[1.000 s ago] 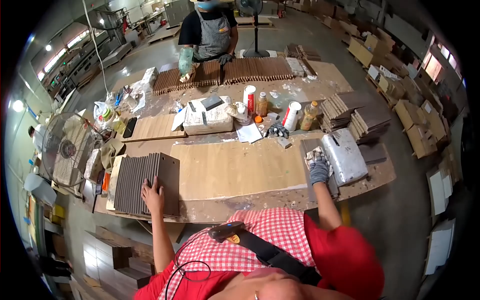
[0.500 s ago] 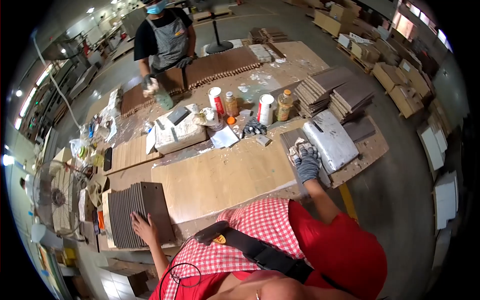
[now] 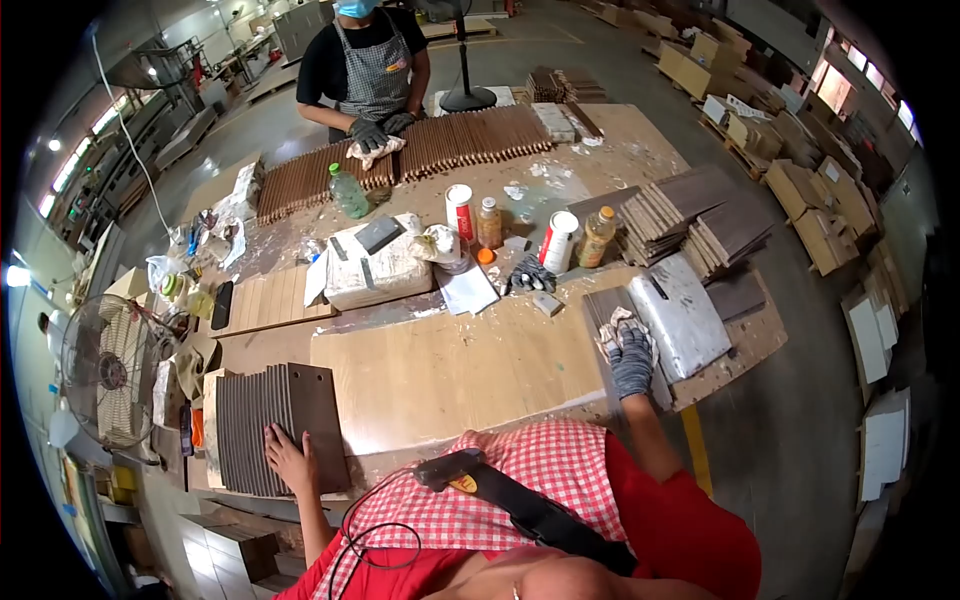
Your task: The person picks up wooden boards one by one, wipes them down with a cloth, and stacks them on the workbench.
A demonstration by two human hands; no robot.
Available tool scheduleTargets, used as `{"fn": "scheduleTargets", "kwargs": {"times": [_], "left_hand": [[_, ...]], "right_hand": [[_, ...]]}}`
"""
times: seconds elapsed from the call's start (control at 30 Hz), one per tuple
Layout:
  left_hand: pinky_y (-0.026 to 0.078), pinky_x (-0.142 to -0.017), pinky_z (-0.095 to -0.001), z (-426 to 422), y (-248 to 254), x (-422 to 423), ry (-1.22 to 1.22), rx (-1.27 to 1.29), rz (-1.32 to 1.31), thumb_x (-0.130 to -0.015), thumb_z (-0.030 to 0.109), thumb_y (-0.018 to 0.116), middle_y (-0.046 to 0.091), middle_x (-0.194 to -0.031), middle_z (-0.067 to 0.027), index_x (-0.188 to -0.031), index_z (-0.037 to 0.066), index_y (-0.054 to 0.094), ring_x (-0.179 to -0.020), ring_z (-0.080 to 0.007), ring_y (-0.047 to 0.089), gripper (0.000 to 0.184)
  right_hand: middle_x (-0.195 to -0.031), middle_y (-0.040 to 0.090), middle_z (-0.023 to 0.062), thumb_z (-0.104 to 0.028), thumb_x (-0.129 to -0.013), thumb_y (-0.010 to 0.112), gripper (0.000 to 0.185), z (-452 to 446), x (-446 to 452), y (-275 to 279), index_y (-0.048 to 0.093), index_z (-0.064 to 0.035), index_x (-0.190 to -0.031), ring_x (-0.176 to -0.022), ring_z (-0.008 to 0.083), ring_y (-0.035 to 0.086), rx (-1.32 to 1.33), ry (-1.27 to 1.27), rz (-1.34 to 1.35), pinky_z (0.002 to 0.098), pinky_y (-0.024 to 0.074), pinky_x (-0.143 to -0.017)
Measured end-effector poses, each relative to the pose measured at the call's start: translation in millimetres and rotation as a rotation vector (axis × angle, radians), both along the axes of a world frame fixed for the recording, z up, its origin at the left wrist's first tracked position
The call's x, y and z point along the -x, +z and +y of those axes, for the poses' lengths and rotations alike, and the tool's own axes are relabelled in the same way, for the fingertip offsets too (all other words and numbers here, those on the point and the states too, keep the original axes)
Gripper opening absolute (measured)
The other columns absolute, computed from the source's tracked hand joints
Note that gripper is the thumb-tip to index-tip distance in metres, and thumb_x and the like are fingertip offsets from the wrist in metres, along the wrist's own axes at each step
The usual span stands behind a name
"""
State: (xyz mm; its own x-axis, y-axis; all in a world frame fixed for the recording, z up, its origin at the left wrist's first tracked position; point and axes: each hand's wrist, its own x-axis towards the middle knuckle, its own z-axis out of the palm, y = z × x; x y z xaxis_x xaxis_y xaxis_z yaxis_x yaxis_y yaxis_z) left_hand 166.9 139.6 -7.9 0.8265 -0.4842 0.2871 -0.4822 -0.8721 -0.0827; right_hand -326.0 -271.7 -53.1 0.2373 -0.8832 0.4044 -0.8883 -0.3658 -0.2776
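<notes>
My left hand (image 3: 291,458) is bare and lies with fingers apart against a stack of dark grooved boards (image 3: 252,430). A flat dark panel (image 3: 316,425) with small holes forms the stack's right side. My right hand (image 3: 632,362), in a grey striped glove, presses a crumpled white rag (image 3: 612,330) onto a brown board (image 3: 610,303). Part of the rag is hidden under the glove. Just right of that hand sits a silver-wrapped block (image 3: 680,318) with a dark strip on top. Between my hands lies a light wood panel (image 3: 460,372).
Across the table a co-worker's gloved hands (image 3: 378,134) rest by a cloth on rows of brown slats (image 3: 470,142). A green bottle (image 3: 348,192), red-and-white cans (image 3: 558,242), amber bottles (image 3: 597,238) and a wrapped block (image 3: 378,268) stand mid-table. Stacked boards (image 3: 670,215) are at right, a fan (image 3: 112,370) at left.
The co-worker has let go of the green bottle, which now stands on the table, and both gloved hands are at the slats. My view has shifted slightly; my hands keep their places.
</notes>
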Motion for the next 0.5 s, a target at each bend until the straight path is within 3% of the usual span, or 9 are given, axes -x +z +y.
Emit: {"fn": "scheduleTargets", "kwargs": {"times": [0.1, 0.17, 0.23, 0.27, 0.3, 0.33, 0.37, 0.4, 0.5], "left_hand": [[0.025, -0.103, -0.0446, -1.0, 2.7, 1.2, -0.009, 0.044, 0.015, -0.080, 0.045, 0.058, 0.031, -0.140, -0.0176, -0.139, 0.005, 0.029, -0.125, -0.0339, 0.033, 0.076], [0.024, -0.104, -0.0456, -3.3, 8.6, 5.9, -0.010, 0.056, 0.056, -0.078, 0.044, 0.062, 0.030, -0.141, -0.0181, -0.139, 0.007, 0.028, -0.125, -0.0350, 0.033, 0.079], [0.024, -0.104, -0.0458, -2.9, 9.0, 6.0, 0.003, 0.064, 0.067, -0.077, 0.044, 0.062, 0.029, -0.142, -0.0182, -0.139, 0.008, 0.028, -0.125, -0.0354, 0.033, 0.079], [0.023, -0.104, -0.0460, -2.8, 9.0, 5.3, -0.004, 0.064, 0.078, -0.077, 0.043, 0.063, 0.028, -0.142, -0.0183, -0.139, 0.008, 0.028, -0.125, -0.0359, 0.032, 0.080], [0.023, -0.104, -0.0460, -1.5, 9.1, 4.9, 0.001, 0.062, 0.077, -0.077, 0.043, 0.063, 0.028, -0.142, -0.0183, -0.139, 0.008, 0.028, -0.125, -0.0359, 0.032, 0.080], [0.023, -0.104, -0.0459, -1.3, 8.4, 4.2, 0.002, 0.049, 0.085, -0.077, 0.044, 0.063, 0.028, -0.142, -0.0168, -0.140, 0.009, 0.026, -0.126, -0.0351, 0.031, 0.081], [0.023, -0.104, -0.0458, -0.8, 7.4, 3.5, 0.003, 0.037, 0.094, -0.077, 0.045, 0.062, 0.028, -0.143, -0.0154, -0.141, 0.010, 0.025, -0.128, -0.0343, 0.029, 0.082], [0.023, -0.103, -0.0458, 0.0, 4.8, 2.3, 0.003, 0.048, 0.088, -0.077, 0.044, 0.063, 0.028, -0.142, -0.0169, -0.142, 0.013, 0.025, -0.128, -0.0342, 0.029, 0.082], [0.023, -0.103, -0.0461, -2.7, 14.1, 8.4, -0.008, 0.047, 0.106, -0.077, 0.042, 0.064, 0.028, -0.141, -0.0187, -0.142, 0.018, 0.025, -0.127, -0.0344, 0.029, 0.079]], "right_hand": [[-0.120, 0.052, 0.0161, -0.020, -0.084, 0.055, 0.034, -18.7, 6.7, -25.1, 0.057, -0.0054, -0.114, -0.113, 0.0307, 0.047, -0.075, 0.122, -0.152, 0.0387, 0.0326, -0.101], [-0.113, 0.057, 0.0144, -0.014, -0.084, 0.055, 0.030, -37.1, 5.0, -15.7, 0.058, -0.0022, -0.111, -0.105, 0.0258, 0.053, -0.239, 0.116, -0.194, 0.0322, 0.0386, -0.096], [-0.110, 0.059, 0.0087, -0.016, -0.085, 0.056, 0.032, -44.4, -3.5, 15.5, 0.056, -0.0006, -0.113, -0.100, 0.0177, 0.054, -0.874, 0.465, -0.930, 0.0278, 0.0414, -0.091], [-0.108, 0.059, 0.0041, -0.014, -0.087, 0.055, 0.032, -55.1, -0.6, 25.2, 0.054, 0.0003, -0.115, -0.098, 0.0135, 0.053, -0.537, 0.640, -0.666, 0.0250, 0.0420, -0.087], [-0.107, 0.058, 0.0043, -0.014, -0.088, 0.054, 0.031, -17.4, -21.9, 124.0, 0.053, -0.0011, -0.116, -0.097, 0.0144, 0.053, -0.627, 0.549, -0.765, 0.0261, 0.0418, -0.087], [-0.103, 0.058, 0.0049, -0.015, -0.088, 0.055, 0.029, 7.4, -34.9, 192.1, 0.053, -0.0018, -0.114, -0.090, 0.0120, 0.053, -0.721, 0.343, -0.691, 0.0260, 0.0456, -0.077], [-0.095, 0.058, 0.0048, -0.020, -0.087, 0.056, 0.023, -33.0, -10.5, 142.4, 0.056, -0.0051, -0.105, -0.080, 0.0103, 0.052, -0.471, 0.610, -0.754, 0.0254, 0.0455, -0.062], [-0.095, 0.058, 0.0048, -0.020, -0.087, 0.056, 0.023, -32.4, -6.0, 145.3, 0.056, -0.0051, -0.105, -0.080, 0.0103, 0.052, -0.473, 0.614, -0.755, 0.0254, 0.0455, -0.062], [-0.081, 0.060, 0.0042, -0.018, -0.083, 0.060, 0.014, -10.8, 9.1, 187.7, 0.055, -0.0065, -0.089, -0.082, 0.0121, 0.057, -0.828, 1.032, -1.198, 0.0229, 0.0451, -0.057]]}}
